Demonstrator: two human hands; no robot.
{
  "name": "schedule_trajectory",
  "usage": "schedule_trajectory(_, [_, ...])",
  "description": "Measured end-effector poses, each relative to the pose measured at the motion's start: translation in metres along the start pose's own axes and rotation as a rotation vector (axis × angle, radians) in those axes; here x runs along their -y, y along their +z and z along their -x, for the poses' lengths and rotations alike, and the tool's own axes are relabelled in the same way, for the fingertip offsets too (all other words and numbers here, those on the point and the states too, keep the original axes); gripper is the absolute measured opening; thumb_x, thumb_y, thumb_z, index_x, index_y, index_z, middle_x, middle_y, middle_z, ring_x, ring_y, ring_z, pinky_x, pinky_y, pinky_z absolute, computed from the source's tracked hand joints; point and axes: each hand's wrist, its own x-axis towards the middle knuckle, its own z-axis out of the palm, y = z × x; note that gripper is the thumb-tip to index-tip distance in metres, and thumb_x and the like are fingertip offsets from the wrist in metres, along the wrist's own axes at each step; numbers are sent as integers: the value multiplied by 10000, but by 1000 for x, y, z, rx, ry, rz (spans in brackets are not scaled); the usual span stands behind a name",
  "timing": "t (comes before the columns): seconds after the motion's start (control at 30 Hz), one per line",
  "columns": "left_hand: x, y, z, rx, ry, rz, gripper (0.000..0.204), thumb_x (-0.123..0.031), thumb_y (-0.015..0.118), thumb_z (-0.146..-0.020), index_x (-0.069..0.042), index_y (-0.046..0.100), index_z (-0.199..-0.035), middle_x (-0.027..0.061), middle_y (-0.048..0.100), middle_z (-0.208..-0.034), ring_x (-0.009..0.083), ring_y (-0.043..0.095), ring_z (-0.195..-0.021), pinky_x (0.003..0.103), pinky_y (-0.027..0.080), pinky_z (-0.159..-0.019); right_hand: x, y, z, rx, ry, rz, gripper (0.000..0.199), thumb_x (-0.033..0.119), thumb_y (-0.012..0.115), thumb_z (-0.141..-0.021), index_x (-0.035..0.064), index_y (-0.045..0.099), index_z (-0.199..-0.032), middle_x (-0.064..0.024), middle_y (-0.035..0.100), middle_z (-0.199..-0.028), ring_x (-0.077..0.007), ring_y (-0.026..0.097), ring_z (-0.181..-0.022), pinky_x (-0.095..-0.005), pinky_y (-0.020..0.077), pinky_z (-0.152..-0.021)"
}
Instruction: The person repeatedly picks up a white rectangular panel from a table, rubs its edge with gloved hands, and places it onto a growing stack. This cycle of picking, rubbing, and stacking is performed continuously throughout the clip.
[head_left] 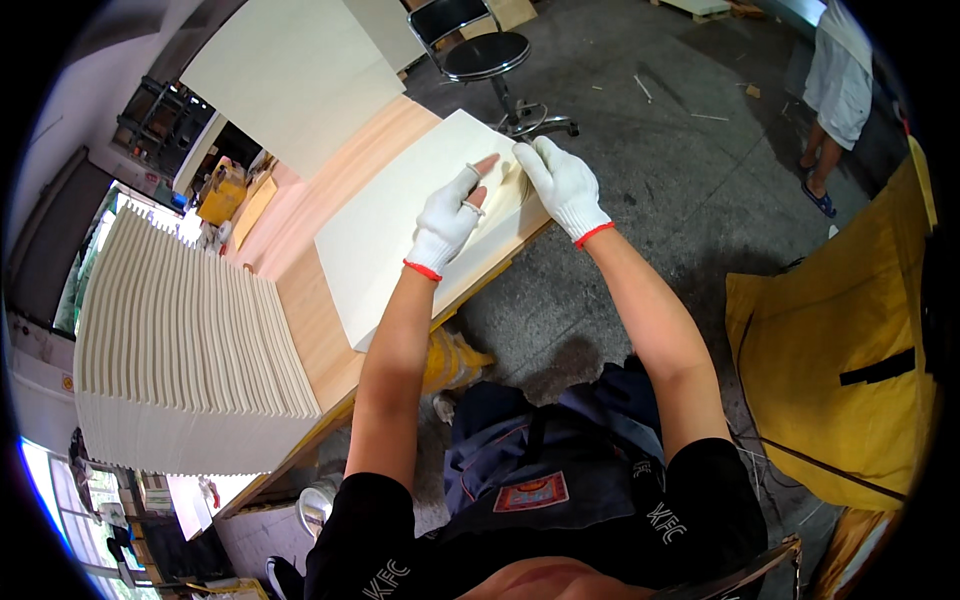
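A white rectangular panel (385, 240) lies on the wooden table in front of me. My left hand (447, 225), in a white knit glove with red cuff and bare thumb and forefinger tips, rests over its near side, those two fingers stretched out and apart. At the panel's far right corner is my right hand (563, 185), gloved the same way, its fingers bent and closed; what they grip is hidden. A thin, crumpled cream-coloured piece (508, 190) lies between both hands on the panel; I cannot tell its kind.
Many white panels stand in a tight row (190, 350) on the table (320, 330) at left. Another large white panel (300, 80) stands behind. A black swivel chair (487, 57) is beyond the table. Yellow cloth (830, 370) hangs at right; a person (840, 80) stands far right.
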Motion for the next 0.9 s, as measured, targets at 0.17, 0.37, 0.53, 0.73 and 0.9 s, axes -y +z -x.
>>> schedule_trajectory(0.17, [-6, 4, 0, 96, -18, -121, 408, -117, 716, -870, -69, 647, -1269, 40, 642, -1012, 126, 573, -883, 279, 477, -835, -6, 5, -2, -64, -33, -17, 501, 537, 373, -996, 99, 611, -1049, -231, 683, -955, -439, 644, -928, -521, 475, -810])
schedule_trajectory(0.37, [-6, 3, 2, 91, -51, -97, 388, -142, 713, -890, -79, 649, -1268, 33, 627, -965, 120, 550, -816, 278, 480, -799, -6, 7, 0, -91, -44, -16, 498, 534, 377, -996, 99, 613, -1052, -229, 685, -950, -436, 646, -929, -517, 478, -812])
schedule_trajectory(0.53, [-8, 5, 2, -7, 18, -41, 359, -164, 656, -917, -106, 657, -1271, 94, 671, -1053, 213, 626, -926, 311, 493, -853, -5, 2, 0, -40, -23, -42, 502, 534, 394, -1001, 82, 610, -1035, -230, 673, -937, -440, 635, -914, -513, 468, -778])
schedule_trajectory(0.73, [-1, 3, 2, 18, 118, -117, 334, -162, 621, -927, -92, 663, -1250, 84, 662, -993, 152, 611, -907, 295, 490, -807, -5, 7, 0, -95, -39, -20, 494, 534, 395, -996, 89, 607, -1030, -226, 681, -937, -435, 644, -909, -519, 476, -786])
schedule_trajectory(0.9, [-12, 3, 2, 66, -5, -235, 361, -174, 734, -873, -89, 675, -1219, 79, 657, -979, 136, 602, -848, 293, 491, -777, -9, 9, -1, -110, -52, -22, 507, 525, 412, -999, 63, 612, -1060, -238, 672, -962, -445, 630, -921, -516, 467, -778])
